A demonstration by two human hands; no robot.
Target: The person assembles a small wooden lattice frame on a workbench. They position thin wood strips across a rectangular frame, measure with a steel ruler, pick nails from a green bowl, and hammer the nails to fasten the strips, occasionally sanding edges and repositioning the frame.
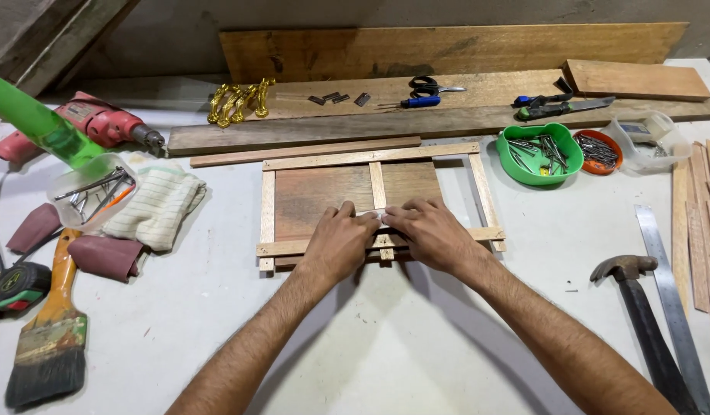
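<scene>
Both hands, left hand (338, 243) and right hand (428, 234), press a wooden frame (324, 192).

flat wooden slat frame (374, 201) on brown board, mid-table

A woodworking workshop: planks (447, 50) are leaning along the top of the frame, a drill (93, 123) is lying upper left, and a hammer (639, 307), nails (539, 150) and brush (51, 338) are sitting on the counter (370, 346).
</scene>
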